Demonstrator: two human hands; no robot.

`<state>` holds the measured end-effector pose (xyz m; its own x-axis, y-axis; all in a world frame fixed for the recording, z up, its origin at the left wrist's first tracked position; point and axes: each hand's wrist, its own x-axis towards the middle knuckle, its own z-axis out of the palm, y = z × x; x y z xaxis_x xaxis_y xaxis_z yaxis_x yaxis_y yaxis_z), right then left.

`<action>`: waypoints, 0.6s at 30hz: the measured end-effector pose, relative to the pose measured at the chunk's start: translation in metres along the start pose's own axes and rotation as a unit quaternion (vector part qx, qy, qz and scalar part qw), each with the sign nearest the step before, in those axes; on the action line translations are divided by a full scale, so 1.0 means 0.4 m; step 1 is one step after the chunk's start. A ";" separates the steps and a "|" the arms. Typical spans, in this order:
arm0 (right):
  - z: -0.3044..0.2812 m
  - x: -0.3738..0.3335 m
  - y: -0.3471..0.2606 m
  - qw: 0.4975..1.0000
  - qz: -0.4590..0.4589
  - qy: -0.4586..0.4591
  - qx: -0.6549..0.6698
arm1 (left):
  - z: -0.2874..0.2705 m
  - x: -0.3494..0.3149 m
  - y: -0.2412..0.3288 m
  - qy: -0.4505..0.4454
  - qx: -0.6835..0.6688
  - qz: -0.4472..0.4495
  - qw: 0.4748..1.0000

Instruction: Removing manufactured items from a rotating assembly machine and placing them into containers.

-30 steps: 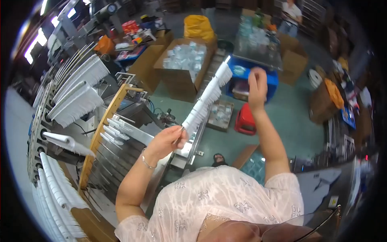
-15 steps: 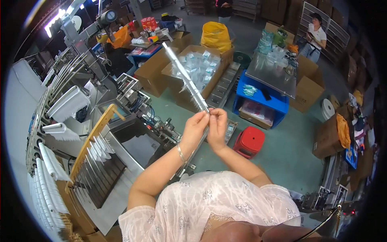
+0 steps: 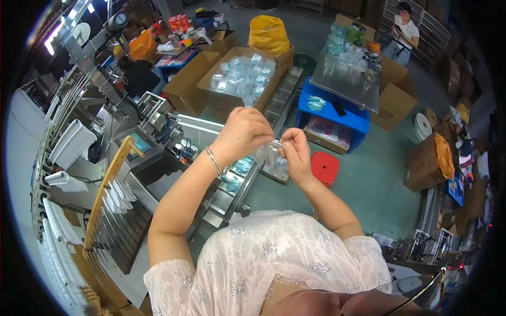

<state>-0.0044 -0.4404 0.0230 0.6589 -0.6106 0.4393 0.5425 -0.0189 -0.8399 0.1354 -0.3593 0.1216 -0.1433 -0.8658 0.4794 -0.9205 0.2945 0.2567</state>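
A long shiny rod with thin clear-and-white plastic pieces along it (image 3: 203,124) reaches leftward behind my left hand. Its near end shows between my hands, where my right hand (image 3: 297,152) pinches it with thumb and fingers. My left hand (image 3: 243,132), a bracelet on its wrist, is closed beside that end, its fingertips pressed together at the rod. Most of what the left fingers grip is hidden behind the hand. Below my hands runs a metal conveyor (image 3: 221,203) with teal-and-clear packets (image 3: 230,184) in its compartments.
A wooden rack with thin rods (image 3: 108,192) and white rolls on a rail (image 3: 52,231) stand at left. Beyond are a cardboard box of clear packets (image 3: 240,79) and a blue table (image 3: 337,113). A red stool (image 3: 324,167) sits at right. Another person (image 3: 403,34) stands far right.
The rod has swung from pointing up and away to lying leftward. My left hand has moved up and left and turned its back into view; my right hand has shifted slightly right.
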 end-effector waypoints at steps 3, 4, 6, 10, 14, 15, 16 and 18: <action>-0.005 -0.007 -0.017 0.999 0.006 0.023 0.031 | -0.014 -0.017 -0.020 0.132 -0.043 0.010 0.990; -0.009 -0.007 -0.024 0.999 0.002 0.025 0.023 | -0.030 -0.026 -0.024 0.150 -0.035 -0.016 0.988; -0.010 -0.006 -0.028 1.000 -0.003 0.026 0.013 | -0.027 -0.025 -0.028 0.134 -0.014 -0.014 0.991; -0.001 0.000 -0.030 0.999 -0.008 0.033 0.013 | 0.003 -0.017 0.019 0.085 0.037 -0.015 0.996; 0.012 0.004 -0.033 0.999 -0.009 0.028 0.030 | 0.010 -0.026 0.009 0.051 0.048 -0.020 0.997; 0.011 0.005 -0.031 0.999 -0.008 0.027 0.029 | 0.010 -0.026 0.006 0.044 0.035 -0.023 0.998; 0.010 0.005 -0.028 0.999 -0.012 0.029 0.031 | 0.005 -0.027 0.001 0.045 0.035 -0.024 0.998; 0.012 0.006 -0.025 0.999 -0.014 0.030 0.033 | -0.008 -0.033 -0.006 0.089 -0.026 -0.048 0.995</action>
<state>-0.0058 -0.4381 0.0340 0.6111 -0.6574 0.4409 0.5952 0.0145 -0.8034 0.1408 -0.3471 0.1173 0.0144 -0.8070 0.5904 -0.9065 0.2386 0.3483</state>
